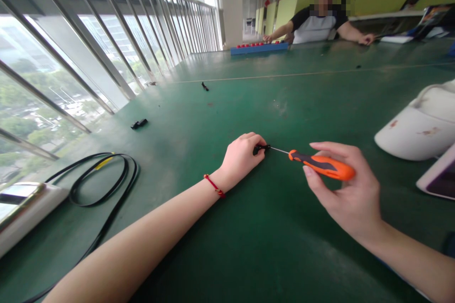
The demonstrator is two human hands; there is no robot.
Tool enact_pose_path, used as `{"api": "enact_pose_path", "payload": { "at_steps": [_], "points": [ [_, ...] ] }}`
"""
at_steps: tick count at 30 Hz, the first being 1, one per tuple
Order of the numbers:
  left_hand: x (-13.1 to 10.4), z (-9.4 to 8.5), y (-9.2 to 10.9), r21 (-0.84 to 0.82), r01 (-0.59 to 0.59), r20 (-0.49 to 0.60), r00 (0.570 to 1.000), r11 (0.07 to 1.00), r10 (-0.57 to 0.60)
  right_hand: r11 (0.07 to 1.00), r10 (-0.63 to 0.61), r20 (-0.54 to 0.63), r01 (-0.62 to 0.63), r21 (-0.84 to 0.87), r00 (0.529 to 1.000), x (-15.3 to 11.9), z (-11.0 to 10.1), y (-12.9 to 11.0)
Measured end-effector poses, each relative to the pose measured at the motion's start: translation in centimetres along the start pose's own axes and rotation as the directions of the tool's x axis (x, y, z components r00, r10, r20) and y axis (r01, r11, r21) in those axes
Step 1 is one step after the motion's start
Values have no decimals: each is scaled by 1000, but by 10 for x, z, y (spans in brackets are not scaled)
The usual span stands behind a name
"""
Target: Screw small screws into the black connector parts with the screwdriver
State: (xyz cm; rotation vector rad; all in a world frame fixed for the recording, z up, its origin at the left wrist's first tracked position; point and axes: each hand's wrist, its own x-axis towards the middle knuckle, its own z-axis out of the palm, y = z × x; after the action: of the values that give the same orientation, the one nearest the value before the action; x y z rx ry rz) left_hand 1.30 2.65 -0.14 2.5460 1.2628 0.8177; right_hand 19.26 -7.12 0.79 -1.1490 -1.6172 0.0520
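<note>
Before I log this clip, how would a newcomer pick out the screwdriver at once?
On the green table, find the right hand. Within its curve is the screwdriver, its thin shaft pointing toward the small black part in the left hand. Its orange-and-dark handle sets it apart from that black part.

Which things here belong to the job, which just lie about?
In the job:
orange screwdriver
small black part at its tip

Lying about, apparently:
coiled black cable
white object at right
nearer loose black piece
farther loose black piece
</note>
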Motion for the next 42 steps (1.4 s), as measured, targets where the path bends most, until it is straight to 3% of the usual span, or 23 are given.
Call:
{"api": "enact_pose_path", "payload": {
  "at_steps": [2,6,8,13,19,25,31,36,42],
  "points": [
    [0,0,0,-2,1,0,1000,1000,-1,999,-12,-23,13,43,1000,1,1,1],
    [0,0,0,0,5,0,1000,1000,-5,999,41,155,-41,-7,987,1,0,0],
    [0,0,1,0,7,1,1000,1000,-7,998,50,189,-42,-45,981,0,-1,0],
    [0,0,1,-2,10,3,1000,1000,-10,1000,-6,10,6,-17,1000,1,1,1],
    [0,-1,1,4,7,11,1000,1000,-7,998,24,184,-13,-57,983,0,0,-1],
    [0,-1,2,7,10,12,1000,1000,-10,999,-26,-22,27,47,999,3,1,1],
    [0,-1,1,7,-5,6,1000,1000,5,997,0,183,13,-70,983,1,-1,-1],
    [0,-1,1,4,8,12,1000,1000,-8,999,-40,-9,40,-22,999,2,1,2],
    [0,-2,2,8,18,19,1000,1000,-18,997,-13,186,26,-68,982,1,-1,0]
  ]
}}
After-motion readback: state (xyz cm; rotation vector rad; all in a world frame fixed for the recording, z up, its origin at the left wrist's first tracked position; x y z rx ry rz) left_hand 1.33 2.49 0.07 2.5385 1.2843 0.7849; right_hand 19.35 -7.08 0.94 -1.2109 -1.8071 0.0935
